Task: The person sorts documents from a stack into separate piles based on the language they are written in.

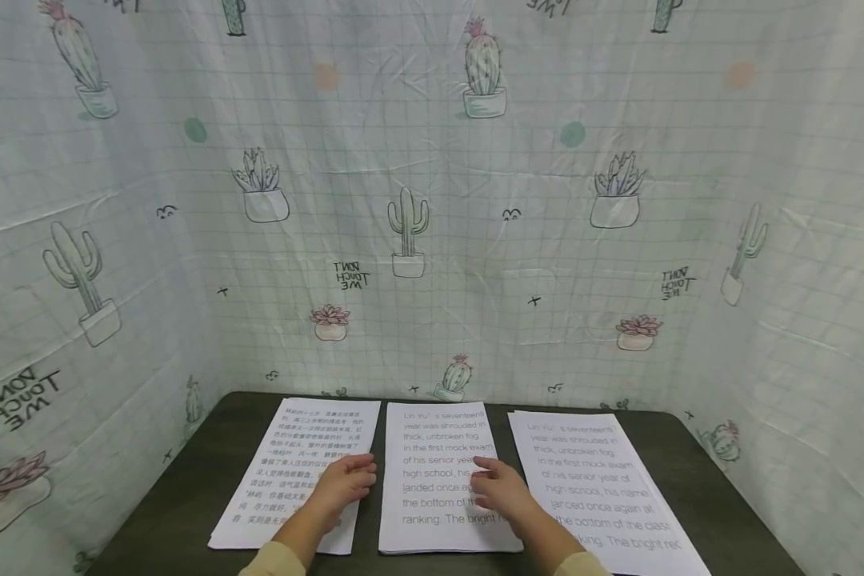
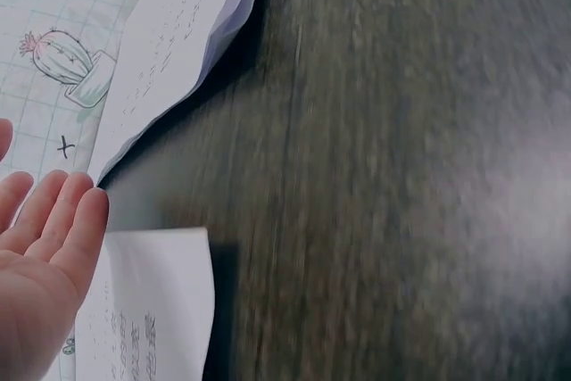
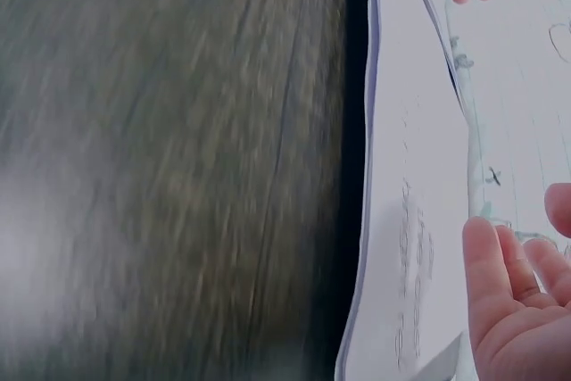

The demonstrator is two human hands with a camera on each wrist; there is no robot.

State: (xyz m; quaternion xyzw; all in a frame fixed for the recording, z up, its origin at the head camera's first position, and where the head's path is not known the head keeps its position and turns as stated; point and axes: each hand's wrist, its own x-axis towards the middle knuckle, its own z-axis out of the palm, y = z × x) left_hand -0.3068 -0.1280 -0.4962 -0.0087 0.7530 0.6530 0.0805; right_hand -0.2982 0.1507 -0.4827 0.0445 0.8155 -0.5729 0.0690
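Observation:
Three stacks of printed white paper lie side by side. The left stack (image 1: pixel 281 472) carries Chinese text; the middle stack (image 1: pixel 432 512) and the right stack (image 1: pixel 605 496) carry large English text. My left hand (image 1: pixel 342 484) is over the right side of the left stack, fingers extended and holding nothing. Over the gap between the middle and right stacks is my right hand (image 1: pixel 504 488), its fingers loosely bent around nothing. The palms face each other across the middle stack. In the left wrist view, the left hand (image 2: pixel 45 265) appears beside paper edges, and contact cannot be judged.
A dark wood-grain table (image 1: pixel 166 496) bears the stacks. Behind it and along both sides hangs a pale curtain (image 1: pixel 432 320) with a grid and cactus prints. Some sheets in the right stack are slightly fanned out of line.

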